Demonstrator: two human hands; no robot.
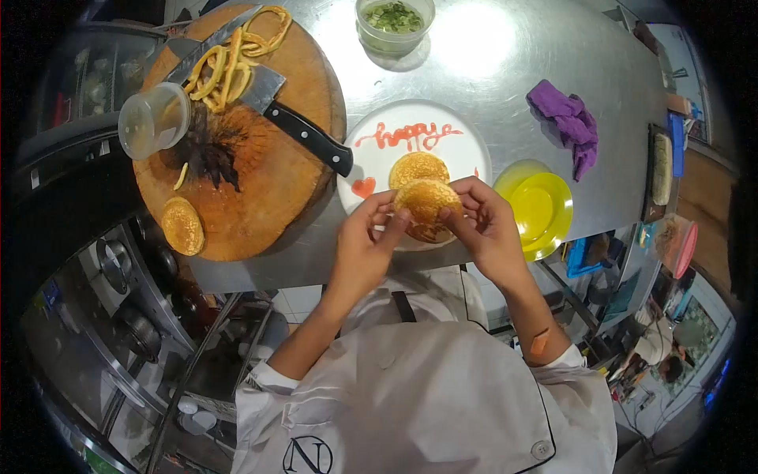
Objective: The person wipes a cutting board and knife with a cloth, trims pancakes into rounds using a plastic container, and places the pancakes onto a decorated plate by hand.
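Note:
Between my left hand (370, 231) and my right hand (483, 219) I hold a small golden pancake (427, 204), thumbs on its near face and fingers at its edges. Another pancake (418, 168) shows just beyond it on a round white plate (363, 134). Red writing (412, 136) that looks like "happy" runs across the plate's far part. A red heart (363, 187) is drawn at its left side. The held pancake and my hands hide the near part of the plate.
On the round chopping board (268, 205) lie a black-handled knife (308, 138), cut yellow strips (229, 67), a tipped clear tub (154, 120) and a pancake (182, 226). Around the plate are a tub of chopped greens (395, 24), a purple cloth (567, 122) and a yellow dish (541, 213).

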